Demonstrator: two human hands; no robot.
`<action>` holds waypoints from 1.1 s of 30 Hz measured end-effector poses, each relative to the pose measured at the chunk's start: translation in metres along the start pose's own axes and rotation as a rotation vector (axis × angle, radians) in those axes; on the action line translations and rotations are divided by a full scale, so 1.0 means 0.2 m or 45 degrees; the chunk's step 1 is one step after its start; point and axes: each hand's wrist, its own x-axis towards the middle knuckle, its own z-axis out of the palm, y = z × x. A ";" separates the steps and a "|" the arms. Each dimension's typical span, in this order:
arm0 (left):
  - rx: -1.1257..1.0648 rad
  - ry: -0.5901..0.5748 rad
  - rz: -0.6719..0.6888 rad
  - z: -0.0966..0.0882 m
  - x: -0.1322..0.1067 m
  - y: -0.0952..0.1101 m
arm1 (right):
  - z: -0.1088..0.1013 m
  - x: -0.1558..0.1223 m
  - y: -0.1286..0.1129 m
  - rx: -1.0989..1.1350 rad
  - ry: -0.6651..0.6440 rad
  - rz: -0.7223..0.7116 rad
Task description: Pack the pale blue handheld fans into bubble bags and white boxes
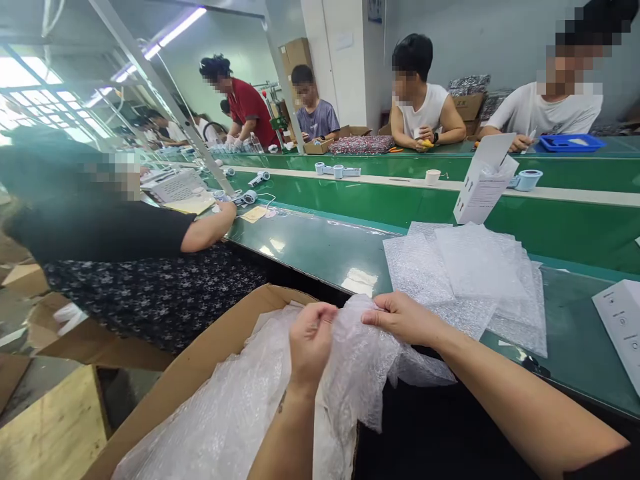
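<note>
Over the edge of a cardboard box (pixel 185 360), a clear bubble wrap bag (pixel 357 353) hangs between my two hands. My left hand (pixel 310 340) is closed, thumb and fingers pinched at the bag's left side. My right hand (pixel 400 317) grips its upper right part between thumb and fingers. More bubble wrap bags (pixel 225 400) fill the box beneath my left forearm. On the bench right of my hands lies a loose stack of flat bubble wrap bags (pixel 475 267). What the fingertips hold exactly is partly hidden by the crumpled plastic.
An open white carton (pixel 483 183) stands behind the stack; another white box (pixel 623 327) is at the right edge. A green conveyor (pixel 400 207) carries small white-and-blue devices (pixel 337 171). A co-worker in black (pixel 125 220) sits close on my left; several others work across the line.
</note>
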 end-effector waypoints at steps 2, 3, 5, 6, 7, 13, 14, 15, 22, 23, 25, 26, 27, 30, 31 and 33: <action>-0.123 0.243 -0.076 0.00 0.01 -0.01 | -0.01 -0.02 0.03 -0.017 -0.021 0.037; -0.167 0.240 -0.090 0.00 0.00 -0.01 | -0.01 -0.02 0.05 -0.008 -0.026 0.061; -0.162 -0.050 -0.045 -0.01 -0.01 0.01 | -0.01 -0.03 0.07 0.043 -0.034 0.099; -0.117 -0.247 -0.022 -0.01 -0.03 0.02 | 0.00 -0.03 0.07 0.059 -0.043 0.098; -0.068 -0.421 -0.029 -0.01 -0.04 0.03 | 0.00 -0.02 0.07 0.053 -0.052 0.080; -0.477 -0.819 -0.605 0.03 -0.09 -0.03 | 0.01 -0.03 0.07 -0.117 -0.232 -0.178; -0.572 -0.836 -0.661 0.03 -0.09 -0.05 | 0.01 -0.04 0.07 -0.132 -0.253 -0.208; -0.646 -0.821 -0.685 0.02 -0.09 -0.07 | 0.00 -0.04 0.08 -0.151 -0.267 -0.228; -0.479 -0.208 -0.509 -0.04 -0.19 -0.10 | 0.05 -0.08 0.10 -0.389 -0.206 -0.173; -0.408 -0.170 -0.503 -0.02 -0.23 -0.11 | 0.06 -0.08 0.11 -0.416 -0.202 -0.162; -0.411 -0.232 -0.540 0.01 -0.32 -0.12 | 0.08 -0.09 0.13 -0.444 -0.172 -0.127; -0.471 -0.291 -0.595 0.03 -0.37 -0.13 | 0.09 -0.09 0.14 -0.439 -0.150 -0.106; -0.534 -0.325 -0.669 0.03 -0.40 -0.15 | 0.08 -0.09 0.16 -0.418 -0.138 -0.080; -0.581 -0.120 -0.803 -0.03 -0.44 -0.17 | 0.05 -0.07 0.18 -0.252 -0.185 0.037; -0.575 -0.068 -0.786 -0.06 -0.44 -0.17 | 0.03 -0.06 0.19 -0.192 -0.189 0.082; -0.588 -0.159 -0.687 -0.13 -0.41 -0.15 | 0.00 -0.04 0.18 -0.127 -0.136 0.137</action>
